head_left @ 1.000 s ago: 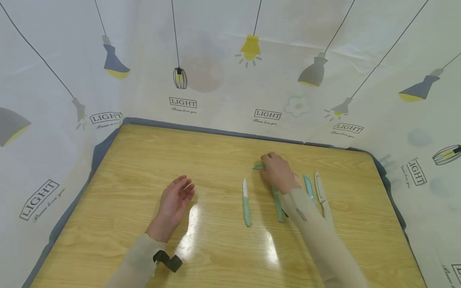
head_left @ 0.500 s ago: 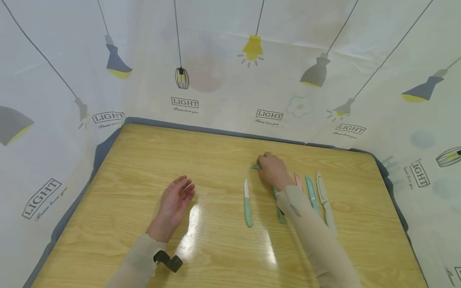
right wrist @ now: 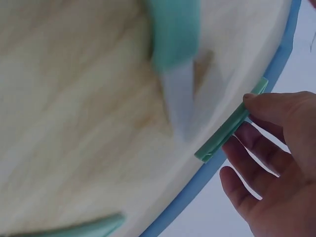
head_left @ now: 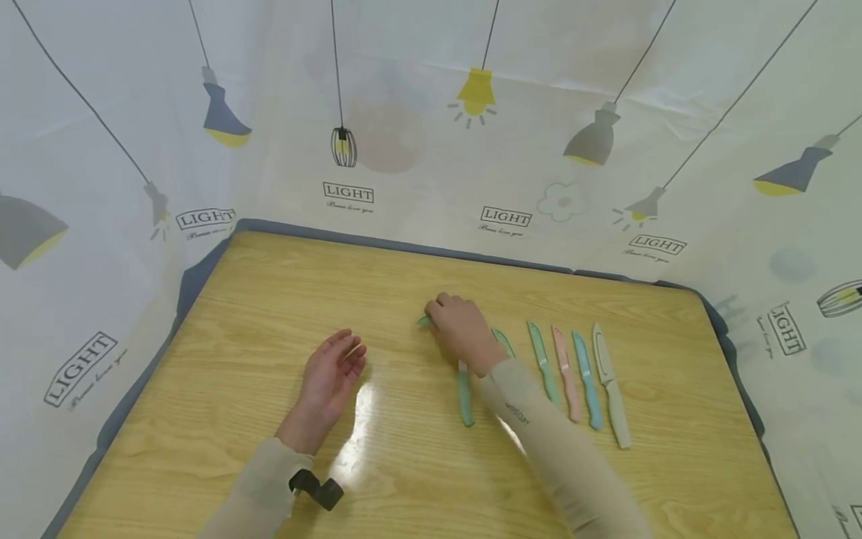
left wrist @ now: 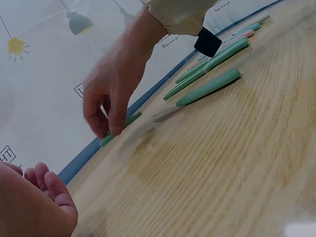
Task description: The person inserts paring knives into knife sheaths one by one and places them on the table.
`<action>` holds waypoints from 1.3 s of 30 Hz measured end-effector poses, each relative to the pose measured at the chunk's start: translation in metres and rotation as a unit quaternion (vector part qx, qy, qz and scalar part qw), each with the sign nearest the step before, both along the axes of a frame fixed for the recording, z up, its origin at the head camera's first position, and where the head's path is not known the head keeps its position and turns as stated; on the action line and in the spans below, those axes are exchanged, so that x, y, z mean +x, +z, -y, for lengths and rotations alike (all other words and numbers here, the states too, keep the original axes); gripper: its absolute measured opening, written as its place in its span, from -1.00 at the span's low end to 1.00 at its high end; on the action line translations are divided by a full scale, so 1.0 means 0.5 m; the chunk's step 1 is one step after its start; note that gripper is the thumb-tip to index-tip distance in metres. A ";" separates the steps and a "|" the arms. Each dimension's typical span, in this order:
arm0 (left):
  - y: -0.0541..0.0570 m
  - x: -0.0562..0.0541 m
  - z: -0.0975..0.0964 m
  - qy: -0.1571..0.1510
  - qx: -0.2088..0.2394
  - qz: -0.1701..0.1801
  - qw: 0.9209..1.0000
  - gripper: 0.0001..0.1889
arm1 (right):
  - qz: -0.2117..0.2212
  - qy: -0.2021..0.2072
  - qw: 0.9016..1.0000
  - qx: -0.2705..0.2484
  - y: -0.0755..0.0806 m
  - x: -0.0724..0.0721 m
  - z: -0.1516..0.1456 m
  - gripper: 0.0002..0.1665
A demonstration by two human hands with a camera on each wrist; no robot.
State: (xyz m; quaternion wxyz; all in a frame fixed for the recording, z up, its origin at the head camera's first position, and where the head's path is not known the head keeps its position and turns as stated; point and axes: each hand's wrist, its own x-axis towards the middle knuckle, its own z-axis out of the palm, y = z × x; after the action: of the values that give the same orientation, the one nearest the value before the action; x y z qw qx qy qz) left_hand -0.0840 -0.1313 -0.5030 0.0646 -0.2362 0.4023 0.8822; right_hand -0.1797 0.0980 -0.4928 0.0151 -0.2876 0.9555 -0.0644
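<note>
My right hand point(head_left: 461, 329) pinches a green knife sheath point(right wrist: 227, 129) between thumb and fingers, low over the far part of the table. The right wrist view shows the sheath as a slim, slightly hollow-edged cover. Just below that hand lies a green-handled knife point(head_left: 465, 397), its pale blade bare; in the head view the hand covers much of the blade, while the left wrist view shows the blade point(left wrist: 166, 112) pointing toward the sheath. My left hand point(head_left: 330, 378) is off to the left, palm turned inward, fingers loosely bent, holding nothing.
Right of the bare knife, sheathed knives lie in a row: a green one point(head_left: 503, 341) partly under the right forearm, another green point(head_left: 542, 363), a pink point(head_left: 566, 372), a blue point(head_left: 587, 379) and a larger cream one point(head_left: 611, 385). A printed curtain surrounds the wooden table point(head_left: 377, 479).
My right hand has moved left with the green sheath, from above the second green knife to the tip of the bare one. The knives on the right are uncovered from view. My left hand stays put.
</note>
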 end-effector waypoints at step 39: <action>-0.001 -0.021 -0.038 -0.035 -0.034 -0.026 0.998 -0.78 | -0.051 -0.193 0.979 -0.034 -0.004 0.187 -0.230 -0.60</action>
State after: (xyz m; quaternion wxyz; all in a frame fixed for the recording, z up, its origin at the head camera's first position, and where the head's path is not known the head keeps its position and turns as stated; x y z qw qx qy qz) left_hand -0.0947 -0.1126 -0.5034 0.0766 -0.2012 0.4415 0.8710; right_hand -0.0863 0.2130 -0.4948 -0.0563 -0.1009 0.9898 -0.0832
